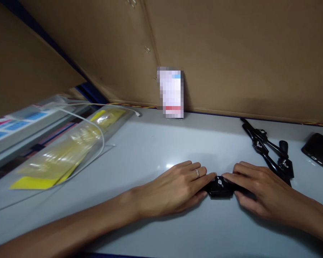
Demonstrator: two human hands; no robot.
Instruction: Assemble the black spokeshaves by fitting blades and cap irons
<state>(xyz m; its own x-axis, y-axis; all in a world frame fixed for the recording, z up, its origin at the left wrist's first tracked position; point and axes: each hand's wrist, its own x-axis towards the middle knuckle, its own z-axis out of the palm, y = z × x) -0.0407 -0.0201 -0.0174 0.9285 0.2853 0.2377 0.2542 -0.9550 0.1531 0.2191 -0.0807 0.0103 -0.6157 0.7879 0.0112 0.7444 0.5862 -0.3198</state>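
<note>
A small black device with a silvery round detail on top (220,187) rests low over the pale table, between my two hands. My left hand (187,184), with a ring on one finger, grips its left end between thumb and fingers. At its right end, my right hand (258,186) holds it in the same way, fingers bent over the top and thumb at the near side. The fingers cover both ends of the device.
Black jointed metal arms (266,150) lie behind my right hand, beside a black glossy object (319,149). A blurred upright panel (172,93) leans on the cardboard wall (231,53). Left lie a plastic bag with yellow strips (70,150) and a white cable (103,138) on the table (140,143).
</note>
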